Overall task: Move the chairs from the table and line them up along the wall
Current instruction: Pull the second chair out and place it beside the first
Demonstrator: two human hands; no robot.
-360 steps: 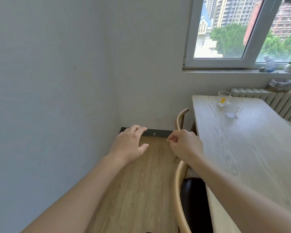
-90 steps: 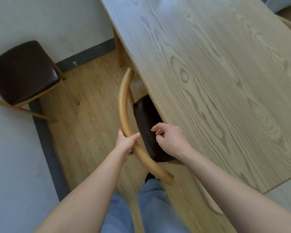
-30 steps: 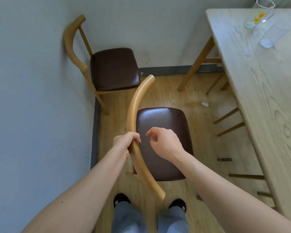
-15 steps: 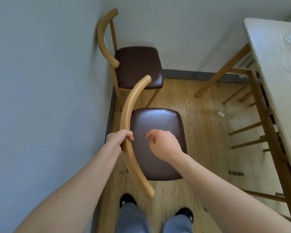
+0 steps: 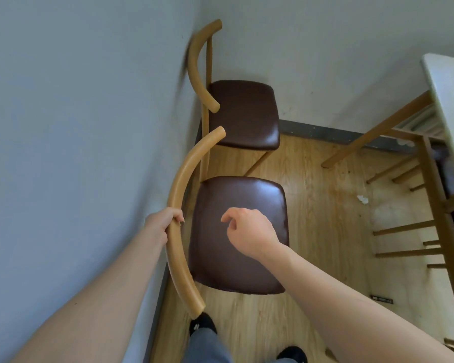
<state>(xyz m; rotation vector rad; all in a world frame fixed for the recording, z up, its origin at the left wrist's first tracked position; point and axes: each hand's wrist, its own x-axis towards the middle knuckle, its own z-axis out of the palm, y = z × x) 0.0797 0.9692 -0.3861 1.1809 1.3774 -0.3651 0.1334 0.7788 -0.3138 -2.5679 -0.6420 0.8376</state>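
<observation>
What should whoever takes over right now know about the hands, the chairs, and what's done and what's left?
Left hand: closed around the near chair's backrest.
Right hand: free, loosely curled above that chair's brown seat, holding nothing.
Far chair: parked in the corner, back to the left wall.
Near chair: just in front of it, backrest close to the wall.
Left: settle and release it; more chairs seem tucked under the table.

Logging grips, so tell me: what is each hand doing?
Left hand: closed on the near chair's backrest.
Right hand: loosely curled, holding nothing.
</observation>
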